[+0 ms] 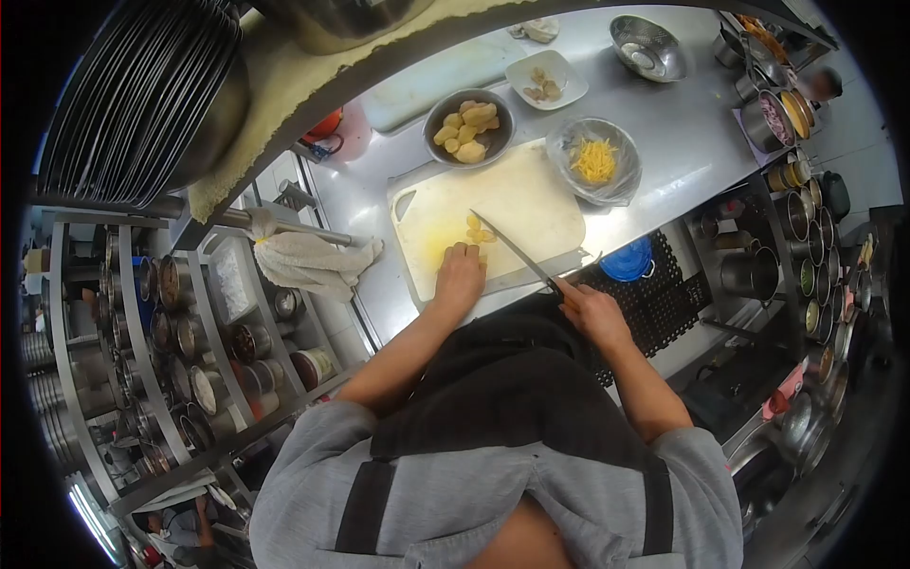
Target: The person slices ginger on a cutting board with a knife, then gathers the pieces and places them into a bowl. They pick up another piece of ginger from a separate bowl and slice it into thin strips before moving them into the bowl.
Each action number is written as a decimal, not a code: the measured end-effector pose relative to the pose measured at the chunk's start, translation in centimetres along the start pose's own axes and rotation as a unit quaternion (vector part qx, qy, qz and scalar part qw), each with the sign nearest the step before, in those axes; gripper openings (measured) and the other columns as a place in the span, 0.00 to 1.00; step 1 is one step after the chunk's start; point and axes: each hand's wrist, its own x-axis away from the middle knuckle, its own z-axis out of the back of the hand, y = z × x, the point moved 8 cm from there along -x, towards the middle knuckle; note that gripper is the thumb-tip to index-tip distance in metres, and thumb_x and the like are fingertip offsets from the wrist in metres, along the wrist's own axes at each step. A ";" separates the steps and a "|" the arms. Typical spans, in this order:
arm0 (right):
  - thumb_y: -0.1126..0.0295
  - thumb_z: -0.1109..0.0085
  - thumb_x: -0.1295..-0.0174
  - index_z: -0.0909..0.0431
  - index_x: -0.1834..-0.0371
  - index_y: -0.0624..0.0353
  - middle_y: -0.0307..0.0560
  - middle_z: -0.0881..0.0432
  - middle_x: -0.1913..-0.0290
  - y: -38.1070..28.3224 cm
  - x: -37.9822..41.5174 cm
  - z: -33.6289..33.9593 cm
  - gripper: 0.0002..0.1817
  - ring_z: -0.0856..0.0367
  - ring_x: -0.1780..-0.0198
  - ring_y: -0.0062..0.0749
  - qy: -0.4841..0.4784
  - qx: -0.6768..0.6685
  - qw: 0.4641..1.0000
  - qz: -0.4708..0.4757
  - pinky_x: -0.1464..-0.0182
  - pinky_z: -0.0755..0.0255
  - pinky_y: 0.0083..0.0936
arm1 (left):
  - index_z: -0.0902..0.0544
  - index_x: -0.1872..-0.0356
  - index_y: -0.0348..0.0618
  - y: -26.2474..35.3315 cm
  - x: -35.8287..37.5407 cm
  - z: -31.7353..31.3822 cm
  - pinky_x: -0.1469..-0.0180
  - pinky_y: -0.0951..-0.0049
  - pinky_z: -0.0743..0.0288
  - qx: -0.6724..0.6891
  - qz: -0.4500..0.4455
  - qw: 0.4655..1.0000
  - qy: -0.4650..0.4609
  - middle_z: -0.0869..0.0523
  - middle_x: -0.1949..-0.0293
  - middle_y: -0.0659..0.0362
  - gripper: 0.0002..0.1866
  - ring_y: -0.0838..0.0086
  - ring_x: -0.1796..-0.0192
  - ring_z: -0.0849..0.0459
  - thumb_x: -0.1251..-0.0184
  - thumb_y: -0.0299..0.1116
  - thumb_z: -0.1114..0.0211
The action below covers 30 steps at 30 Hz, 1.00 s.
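My right hand [590, 308] is closed round the handle of a long kitchen knife [517, 250]. The blade slants across a white cutting board [540, 180], its tip pointing away from me. To the left of the blade, my left hand [462, 275] presses down on the board with bent fingers, over pale yellow slices [477, 230] that look like ginger. Part of what lies under these fingers is hidden. A yellow wet stain shows on the board beside them. Behind the board, a metal bowl [431, 123] holds several peeled yellow chunks.
A bag-lined bowl [630, 175] with thin yellow strips stands right of the board. Farther back are a square white dish [574, 71] with small pieces and a metal colander [654, 36]. A cloth [308, 264] hangs at left. Overhead, a shelf [332, 71] juts over the counter.
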 end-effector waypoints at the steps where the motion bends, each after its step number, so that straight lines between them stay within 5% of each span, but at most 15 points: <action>1: 0.66 0.35 0.38 0.27 0.32 0.47 0.54 0.18 0.64 -0.2 -0.2 -0.3 0.29 0.17 0.62 0.56 -0.003 -0.001 1.000 0.001 0.58 0.22 0.47 | 0.20 0.60 0.34 -0.1 0.2 -0.2 0.49 0.53 0.23 -0.007 -0.005 1.000 -0.015 0.19 0.61 0.44 0.09 0.49 0.55 0.20 0.40 0.26 0.38; 12: 0.63 0.40 0.35 0.25 0.33 0.47 0.56 0.15 0.57 0.8 -3.4 -1.2 0.25 0.17 0.58 0.57 -0.027 0.025 0.999 0.035 0.55 0.22 0.49 | 0.18 0.63 0.35 0.8 1.3 -2.3 0.51 0.56 0.22 -0.072 -0.025 0.993 -0.093 0.17 0.62 0.45 0.08 0.53 0.55 0.18 0.41 0.25 0.43; 14: 0.63 0.35 0.40 0.22 0.35 0.47 0.61 0.14 0.61 2.0 -3.8 -2.7 0.27 0.16 0.60 0.59 -0.014 0.033 0.999 0.017 0.55 0.22 0.49 | 0.18 0.60 0.37 0.7 1.9 -3.3 0.50 0.55 0.22 -0.084 -0.050 0.989 -0.110 0.16 0.62 0.45 0.10 0.53 0.57 0.17 0.41 0.26 0.44; 16: 0.62 0.33 0.41 0.23 0.34 0.48 0.63 0.15 0.60 2.1 -3.7 -3.1 0.28 0.16 0.58 0.60 -0.023 0.028 0.999 0.030 0.52 0.22 0.49 | 0.18 0.55 0.37 0.9 2.7 -3.2 0.49 0.56 0.22 -0.045 -0.082 0.995 -0.042 0.15 0.60 0.46 0.13 0.52 0.55 0.17 0.41 0.24 0.44; 21: 0.65 0.32 0.39 0.23 0.36 0.55 0.64 0.15 0.59 0.2 -3.6 -1.4 0.27 0.16 0.56 0.61 -0.027 -0.007 0.998 0.059 0.52 0.24 0.48 | 0.19 0.56 0.40 -0.7 0.2 -0.7 0.51 0.53 0.21 0.021 0.071 0.994 -0.086 0.14 0.62 0.43 0.10 0.50 0.53 0.15 0.37 0.24 0.43; 25: 0.61 0.33 0.39 0.24 0.34 0.49 0.60 0.16 0.58 0.6 -3.8 -1.8 0.28 0.17 0.54 0.58 -0.039 -0.003 0.998 0.047 0.49 0.23 0.48 | 0.18 0.58 0.40 -2.7 -2.5 0.3 0.50 0.51 0.22 0.060 0.074 0.993 -0.066 0.14 0.61 0.42 0.08 0.49 0.52 0.15 0.35 0.26 0.42; 30: 0.66 0.33 0.41 0.23 0.37 0.58 0.67 0.16 0.59 0.9 -3.4 -1.6 0.27 0.17 0.55 0.64 -0.005 -0.016 0.999 0.038 0.52 0.23 0.50 | 0.16 0.62 0.40 -4.4 -4.7 -3.2 0.47 0.53 0.24 0.021 -0.071 0.991 -0.107 0.16 0.61 0.44 0.07 0.49 0.53 0.17 0.38 0.30 0.38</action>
